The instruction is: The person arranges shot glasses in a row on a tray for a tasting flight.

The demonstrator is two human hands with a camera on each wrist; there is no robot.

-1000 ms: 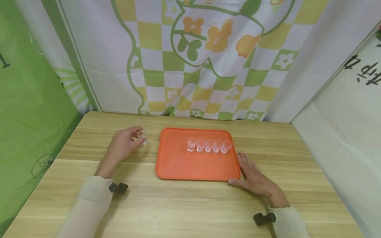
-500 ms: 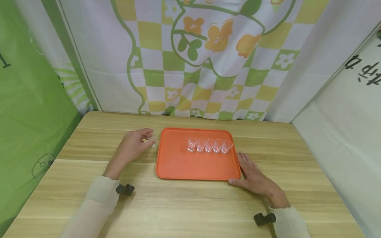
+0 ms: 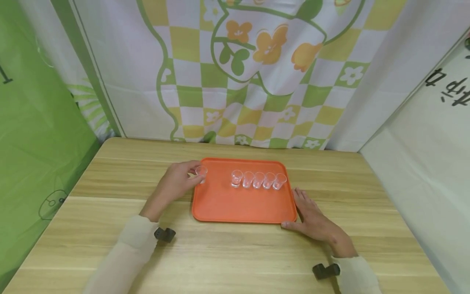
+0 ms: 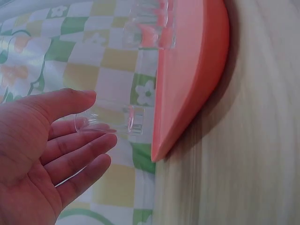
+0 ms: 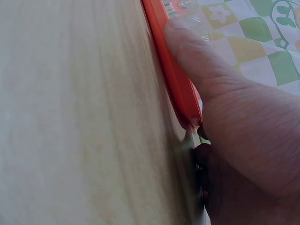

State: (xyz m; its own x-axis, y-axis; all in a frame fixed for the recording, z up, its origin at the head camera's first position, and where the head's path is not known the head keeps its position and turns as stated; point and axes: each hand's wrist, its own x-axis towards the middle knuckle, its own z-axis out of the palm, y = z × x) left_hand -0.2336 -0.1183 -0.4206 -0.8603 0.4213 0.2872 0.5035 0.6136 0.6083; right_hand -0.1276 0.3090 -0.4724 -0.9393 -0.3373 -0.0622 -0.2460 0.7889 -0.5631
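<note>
My left hand (image 3: 176,181) pinches a small clear shot glass (image 3: 201,173) between thumb and fingers, over the left edge of an orange tray (image 3: 235,208). In the left wrist view the glass (image 4: 117,121) is upright relative to the tray, and a small gap shows between its base and the tray rim (image 4: 161,140). On the tray's right half, several similar shot glasses (image 3: 258,180) stand in a close row. My right hand (image 3: 313,220) lies at the tray's right edge, fingers extended, its thumb against the front right corner. The right wrist view partly hides its fingers.
The tray rests on a light wooden table (image 3: 235,257). Behind the table hangs a checked, flowered curtain (image 3: 253,81). A green sheet (image 3: 36,143) lines the left side, and a white panel (image 3: 422,163) with black writing lines the right.
My left hand has carried the shot glass rightward, from beside the tray to over its left edge. The right hand, the tray and the row of glasses have stayed in place.
</note>
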